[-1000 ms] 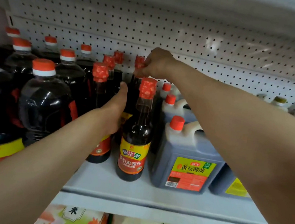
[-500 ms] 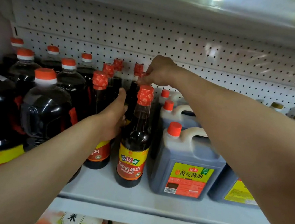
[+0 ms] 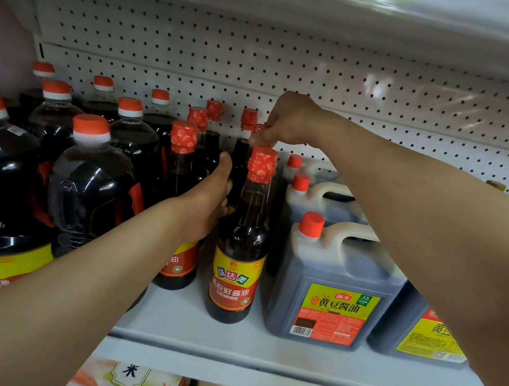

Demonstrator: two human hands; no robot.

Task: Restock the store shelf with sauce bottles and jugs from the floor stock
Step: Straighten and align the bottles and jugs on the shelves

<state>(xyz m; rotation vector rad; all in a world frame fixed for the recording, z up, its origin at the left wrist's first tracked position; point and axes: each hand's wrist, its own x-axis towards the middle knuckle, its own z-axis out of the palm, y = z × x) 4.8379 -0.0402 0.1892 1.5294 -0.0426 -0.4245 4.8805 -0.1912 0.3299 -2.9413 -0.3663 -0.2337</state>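
I have both arms reaching onto the white shelf [image 3: 228, 346] at the centre of the frame; my right hand [image 3: 291, 120] sits upper centre with its fingertips pinching the red cap of a rear sauce bottle [image 3: 258, 129], most of which is hidden behind the front sauce bottle [image 3: 240, 255], which stands upright just right of centre with its yellow and red label facing me. My left hand [image 3: 210, 200] is just left of that front bottle, thumb up, its fingers wrapped out of sight round a dark bottle behind it, so I read it as gripping, though I cannot tell exactly which bottle. Another slim bottle [image 3: 180, 183] stands touching my left wrist on the left. Big round jugs with orange caps [image 3: 86, 191] fill the left of the frame. Square handled jugs [image 3: 328, 285] stand at lower right, close beside the front bottle. Pegboard [image 3: 263, 56] backs the shelf across the top
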